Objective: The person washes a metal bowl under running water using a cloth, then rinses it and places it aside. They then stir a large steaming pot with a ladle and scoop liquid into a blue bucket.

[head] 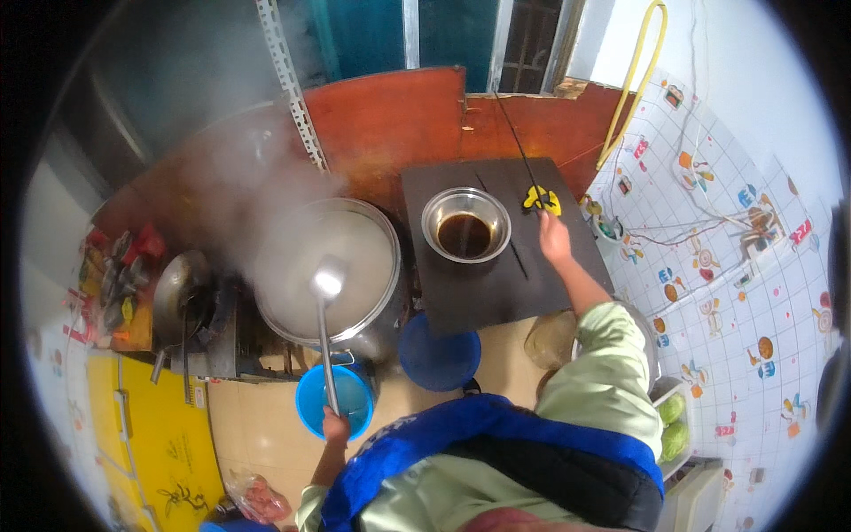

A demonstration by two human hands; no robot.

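Observation:
My left hand (336, 425) grips the long handle of a metal ladle (329, 276), whose bowl is over a large steaming stockpot (397, 266) of cloudy liquid. My right hand (554, 238) holds one end of a thin dark rod (515, 136) that slants up toward the window. Beside that hand, a yellow and black item (542, 199) lies on a dark square board (459, 299); it may be a cloth or glove. Left of it on the board, a metal bowl (432, 219) contains dark brown liquid.
A wok (176, 292) stands on the stove at left, above a yellow cabinet (159, 432). Below the pot is a light blue bucket (306, 405); a dark blue round container (439, 352) is under the board's edge. Bagged meat (259, 499) lies low at left. Cabbages (675, 439) are at right.

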